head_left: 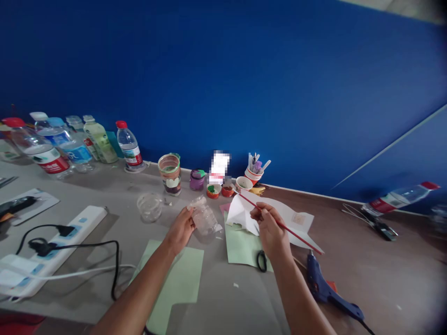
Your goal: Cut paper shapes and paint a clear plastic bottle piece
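Observation:
My left hand [181,229] is closed round a clear cut plastic bottle piece [204,216], holding it just above the table. My right hand [268,229] pinches a thin red-handled paintbrush [279,224]; its tip points toward several small paint cups [226,190] by the blue wall. A white folded paper [244,211] lies between my hands, partly under the brush. The brush handle's far end reaches past my wrist to the right.
Several water bottles [66,144] line the back left. Also here: a decorated jar [170,173], a clear dish [149,206], a cup of tools [254,171], green sheets [181,274], scissors [261,260], a blue glue gun [323,288], a white power strip [52,251], a lying bottle [398,197].

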### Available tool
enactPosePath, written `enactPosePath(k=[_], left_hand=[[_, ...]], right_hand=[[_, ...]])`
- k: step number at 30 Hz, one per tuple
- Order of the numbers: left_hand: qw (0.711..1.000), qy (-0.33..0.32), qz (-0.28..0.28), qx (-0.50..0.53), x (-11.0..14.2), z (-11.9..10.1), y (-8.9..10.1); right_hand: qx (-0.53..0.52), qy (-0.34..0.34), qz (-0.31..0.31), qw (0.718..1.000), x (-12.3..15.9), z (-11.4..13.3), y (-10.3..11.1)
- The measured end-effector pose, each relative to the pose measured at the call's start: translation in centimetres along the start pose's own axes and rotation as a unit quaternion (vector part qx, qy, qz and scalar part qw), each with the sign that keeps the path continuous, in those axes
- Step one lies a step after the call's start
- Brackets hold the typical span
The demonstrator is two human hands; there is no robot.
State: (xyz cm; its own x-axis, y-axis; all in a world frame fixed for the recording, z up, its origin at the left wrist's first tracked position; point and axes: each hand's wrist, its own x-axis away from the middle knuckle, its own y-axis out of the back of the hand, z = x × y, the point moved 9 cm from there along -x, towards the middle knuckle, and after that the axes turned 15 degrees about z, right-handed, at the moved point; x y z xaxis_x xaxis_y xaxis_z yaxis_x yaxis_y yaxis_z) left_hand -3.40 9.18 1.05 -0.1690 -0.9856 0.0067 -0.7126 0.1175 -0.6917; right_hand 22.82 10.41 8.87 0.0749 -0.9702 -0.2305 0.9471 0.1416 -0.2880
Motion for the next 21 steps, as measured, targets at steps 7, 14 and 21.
enactPosePath(k=[7,14,21], left_hand=[[0.999,0.026,-0.008,0.031,-0.1,0.1,-0.3],[0.997,0.054,0.007,0.054,-0.3,0.6,-0.5],[0.997,0.052,-0.006,0.052,-0.2,1.0,-0.4]], right_hand=[[0.064,-0.022,0.038,0.997,-2.8,-0.2,-2.0],[0.021,-0.033,0.024,0.999,-2.0,-1.6,-2.6],[0.184,-0.032,0.113,0.976,1.2,-2.5,-5.5]])
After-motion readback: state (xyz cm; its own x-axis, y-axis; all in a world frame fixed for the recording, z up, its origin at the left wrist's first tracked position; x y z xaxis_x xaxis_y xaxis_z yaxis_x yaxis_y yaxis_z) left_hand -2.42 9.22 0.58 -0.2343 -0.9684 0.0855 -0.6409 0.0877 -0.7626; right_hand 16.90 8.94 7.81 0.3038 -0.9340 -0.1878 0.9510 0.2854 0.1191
